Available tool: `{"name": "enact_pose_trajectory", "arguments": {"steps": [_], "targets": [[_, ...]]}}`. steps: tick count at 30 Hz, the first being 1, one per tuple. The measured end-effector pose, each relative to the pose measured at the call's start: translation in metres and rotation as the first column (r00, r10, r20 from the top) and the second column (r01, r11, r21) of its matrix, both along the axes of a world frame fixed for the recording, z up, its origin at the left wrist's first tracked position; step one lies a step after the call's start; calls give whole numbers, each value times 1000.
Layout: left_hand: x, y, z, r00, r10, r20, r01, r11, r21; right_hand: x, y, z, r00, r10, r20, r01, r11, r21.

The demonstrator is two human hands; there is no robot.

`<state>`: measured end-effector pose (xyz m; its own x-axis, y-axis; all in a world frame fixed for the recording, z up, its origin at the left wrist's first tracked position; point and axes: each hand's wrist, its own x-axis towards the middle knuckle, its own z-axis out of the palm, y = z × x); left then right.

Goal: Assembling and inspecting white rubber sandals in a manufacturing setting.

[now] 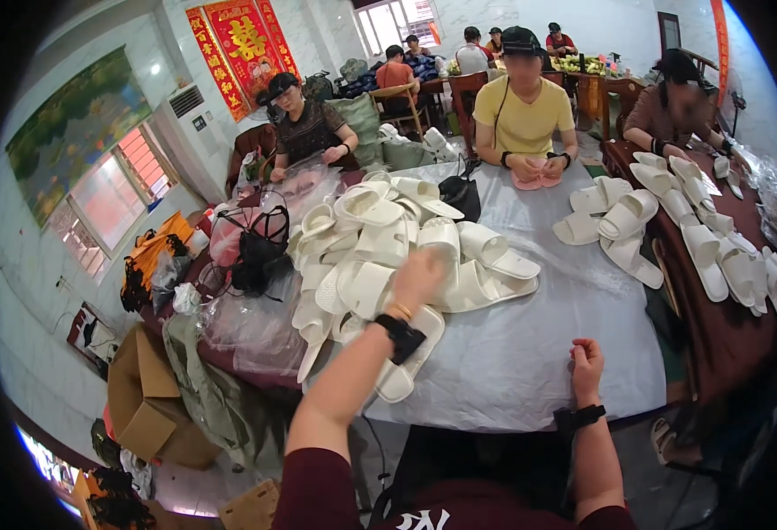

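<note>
Nearest the camera, the wearer's maroon shirt [318, 486] is filling the lower edge, with both bare forearms extending over a table [530, 371] covered in pale plastic sheeting. Left hand [422, 278] is showing blurred over the front of a large heap of white slippers [384, 243]; its fingers are appearing bent, but their opening and any hold on a slipper cannot be told. Right hand [587, 360] is hanging near the sheeting's front right part, well apart from the heap, fingers partly curled toward the thumb; whether anything small is being held cannot be told. Both wrists are bearing black bands.

The heap is occupying the table's left and middle, slippers lying at mixed angles and overlapping. A black bag [462, 196] is resting just behind it, and a black strapped item [260, 252] is lying to its left beside clear plastic. A smaller white group [622, 216] is lying on the right side. Opposite, a person in yellow [525, 106] is holding pink slippers [538, 179]. Further right, more white slippers [706, 252] are lining a dark red table [742, 340]. An open cardboard box [154, 397] is standing at lower left.
</note>
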<state>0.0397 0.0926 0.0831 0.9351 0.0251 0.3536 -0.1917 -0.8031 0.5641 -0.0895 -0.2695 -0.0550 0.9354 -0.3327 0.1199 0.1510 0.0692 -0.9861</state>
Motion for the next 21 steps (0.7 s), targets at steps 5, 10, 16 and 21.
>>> {"name": "enact_pose_trajectory", "arguments": {"steps": [5, 10, 16, 21], "targets": [[-54, -73, -110, 974, -223, 39, 225, 973, -59, 5, 3, -3, 999, 17, 29, -16, 1000, -18], [-83, -106, -143, 980, -191, 56, 193, 981, -26, 4, 0, -9, 999, 38, 30, -36, 998, -60], [-88, -102, -146, 972, -163, 168, 188, 971, -149, -1, 3, -6, 1000, 2, 19, -1, 999, -41], [-77, -111, -159, 963, -186, 197, 221, 960, -173, 0, -9, -11, 999, -37, 5, 37, 983, -180]]}}
